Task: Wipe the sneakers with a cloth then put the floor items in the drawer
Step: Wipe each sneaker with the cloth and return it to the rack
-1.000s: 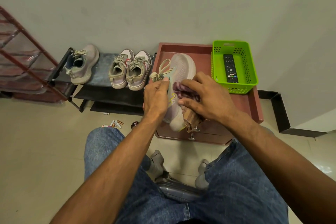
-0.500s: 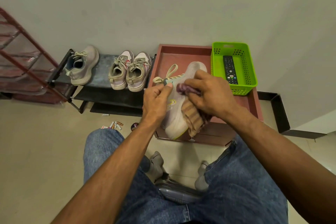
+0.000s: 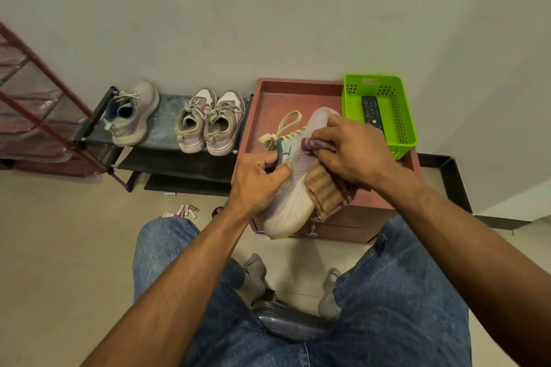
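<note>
Head view: left hand (image 3: 258, 180) grips sneaker (image 3: 293, 188) above the cabinet (image 3: 298, 92); right hand (image 3: 354, 152) pinches cloth (image 3: 326, 191) against its side. Wiping underway. Batteries (image 3: 186, 211) on floor, drawer closed: not yet started.

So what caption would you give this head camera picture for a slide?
Left hand holds a sneaker over a red cabinet while right hand wipes it with a cloth.

The sneaker (image 3: 295, 185) is showing a matt mesh upper and ribbed foam sole. The cloth (image 3: 326, 188) is looking ribbed and knitted. The basket (image 3: 396, 128) is shining as glossy perforated plastic. The cabinet (image 3: 298, 92) is showing smooth reddish wood, the floor (image 3: 59, 247) glossy tile.
</note>
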